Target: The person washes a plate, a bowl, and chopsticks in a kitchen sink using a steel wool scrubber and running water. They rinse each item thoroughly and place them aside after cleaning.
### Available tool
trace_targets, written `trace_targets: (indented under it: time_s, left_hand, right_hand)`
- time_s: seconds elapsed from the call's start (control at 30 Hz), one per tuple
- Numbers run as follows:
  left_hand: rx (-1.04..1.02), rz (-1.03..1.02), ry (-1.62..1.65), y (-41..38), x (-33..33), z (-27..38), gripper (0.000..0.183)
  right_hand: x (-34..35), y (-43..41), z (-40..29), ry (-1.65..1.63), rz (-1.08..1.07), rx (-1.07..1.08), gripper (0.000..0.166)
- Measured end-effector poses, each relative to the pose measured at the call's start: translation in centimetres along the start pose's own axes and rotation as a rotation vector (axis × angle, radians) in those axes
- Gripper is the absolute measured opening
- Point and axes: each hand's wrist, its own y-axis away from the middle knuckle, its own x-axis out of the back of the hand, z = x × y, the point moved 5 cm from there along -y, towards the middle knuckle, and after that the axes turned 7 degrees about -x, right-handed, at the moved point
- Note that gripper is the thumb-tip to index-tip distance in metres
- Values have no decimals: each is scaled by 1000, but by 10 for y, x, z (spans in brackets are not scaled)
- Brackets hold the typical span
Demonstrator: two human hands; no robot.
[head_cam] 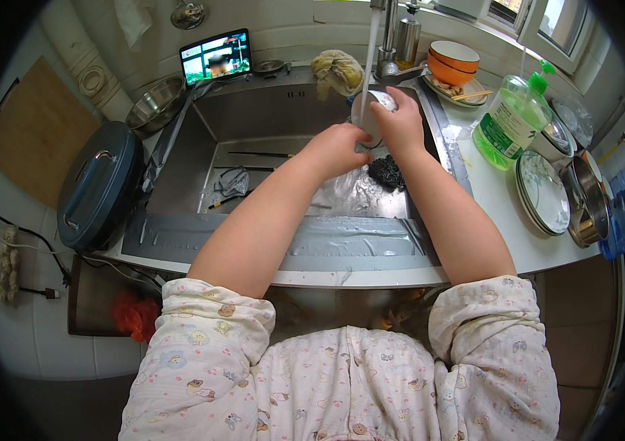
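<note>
A white bowl with a printed pattern is tilted under the running water, above the right part of the steel sink. My right hand grips its right side, thumb over the rim. At the bowl's near edge is my left hand, with its fingers and thumb about the rim. Just below the hands a black mesh scourer lies on the sink floor. Further left in the sink are a grey cloth and several dark chopsticks.
The faucet rises behind the bowl, with a yellowish cloth beside it. Right of the sink stand orange bowls, a green soap bottle and stacked plates. A blue lidded pot and a lit tablet flank the left side.
</note>
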Motion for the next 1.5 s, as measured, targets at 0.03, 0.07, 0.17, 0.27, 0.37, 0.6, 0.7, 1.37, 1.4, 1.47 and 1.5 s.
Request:
trace_targets:
  time_s: [0.03, 0.07, 0.17, 0.27, 0.37, 0.6, 0.7, 1.37, 1.4, 1.47, 1.5]
  left_hand:
    - [-7, -9, 50, 0, -3, 0, 39]
    - [-14, -18, 99, 0, -5, 0, 40]
    - [-11, -48, 85, 0, -2, 8, 43]
    - [13, -63, 93, 2, 0, 10, 44]
    - [6, -83, 62, 0, 0, 11, 45]
    - [44, -140, 70, 3, -4, 7, 46]
    - [34, -176, 79, 2, -10, 5, 46]
    - [109, -88, -44, 1, 2, 2, 30]
    - [105, -81, -43, 1, 2, 1, 30]
    - [97, -67, -43, 2, 2, -1, 30]
    - [100, -67, -41, 2, 3, 0, 30]
  right_hand:
    - [1, 1, -3, 18, 1, 26, 55]
    - [2, 2, -7, 36, 1, 52, 55]
    - [4, 3, -14, 98, 16, 135, 56]
    - [4, 6, -19, 126, 37, 187, 56]
    - [5, 7, -18, 140, 41, 181, 57]
    - [-3, 5, -10, 95, -86, 17, 61]
    - [-17, 1, 8, 17, -203, -29, 62]
    - [-34, 26, 30, -636, -629, -952, 48]
    - [-35, 26, 29, -645, -639, -943, 48]
    - [-35, 26, 28, -631, -656, -929, 49]
    - [-34, 27, 28, -608, -662, -923, 49]
